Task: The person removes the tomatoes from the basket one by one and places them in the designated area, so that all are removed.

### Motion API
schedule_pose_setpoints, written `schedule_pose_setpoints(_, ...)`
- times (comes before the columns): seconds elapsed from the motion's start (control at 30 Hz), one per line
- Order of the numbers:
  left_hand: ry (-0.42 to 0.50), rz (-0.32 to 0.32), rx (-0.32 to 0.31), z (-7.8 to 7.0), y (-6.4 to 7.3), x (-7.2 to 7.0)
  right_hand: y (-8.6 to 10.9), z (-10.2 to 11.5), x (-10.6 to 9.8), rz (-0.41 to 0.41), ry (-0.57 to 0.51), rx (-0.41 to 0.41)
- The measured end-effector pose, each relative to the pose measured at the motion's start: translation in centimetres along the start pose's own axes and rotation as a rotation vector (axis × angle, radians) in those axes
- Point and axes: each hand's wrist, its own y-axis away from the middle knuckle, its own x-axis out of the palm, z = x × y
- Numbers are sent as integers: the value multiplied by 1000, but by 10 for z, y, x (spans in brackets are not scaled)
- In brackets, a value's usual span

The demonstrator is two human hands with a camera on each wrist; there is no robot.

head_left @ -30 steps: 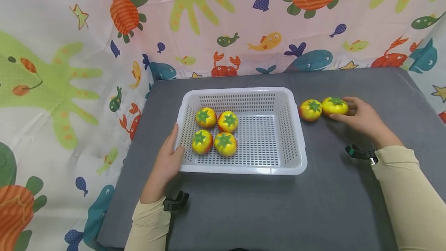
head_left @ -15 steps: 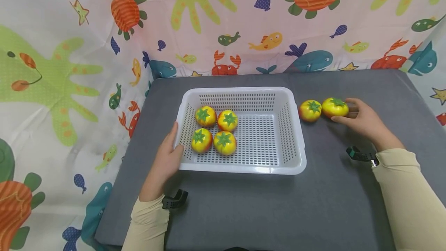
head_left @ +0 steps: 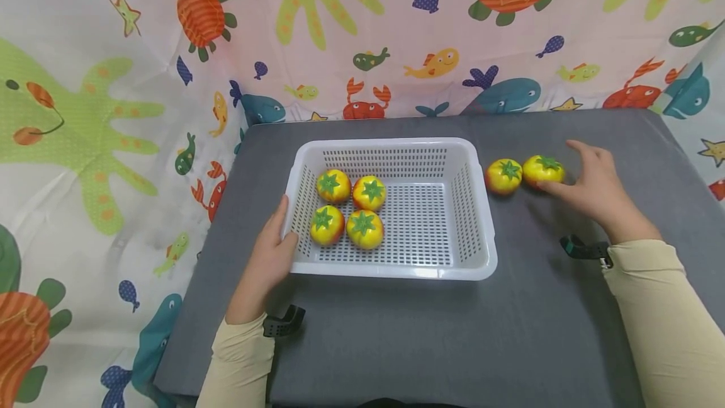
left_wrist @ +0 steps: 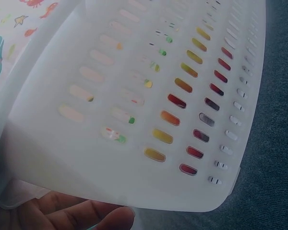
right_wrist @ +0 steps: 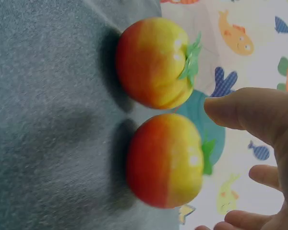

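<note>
Near the left side of a white perforated plastic basket, my left hand grips the rim; its fingers show at the basket's corner in the left wrist view. Several yellow-red toy tomatoes with green leaf tops, such as this tomato, stand in the basket's left half. Two more are on the table right of it: a nearer tomato and a right-hand tomato. My right hand is spread beside the right-hand tomato, thumb apart from the fingers, gripping nothing. In the right wrist view both tomatoes sit beyond the thumb.
A dark grey table lies under everything. Behind and at the left hangs a white cloth printed with sea animals, meeting the table's back edge. Each wrist wears a black strap.
My right hand has spread wider, its fingers lifting back from the right-hand tomato, which stays on the table. The left hand stays on the basket's rim.
</note>
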Motion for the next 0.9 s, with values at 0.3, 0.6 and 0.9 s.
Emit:
schedule_pose_setpoints(0.3,-4,0,3,-1,-1,0,5,31,-5,-22,1,-45)
schedule_pose_setpoints(0.6,-1,6,0,0,-1,-1,9,57,-8,13,-58,-106)
schedule_pose_setpoints(0.9,8,10,-9,0,0,-2,3,85,-1,48,-65,-175)
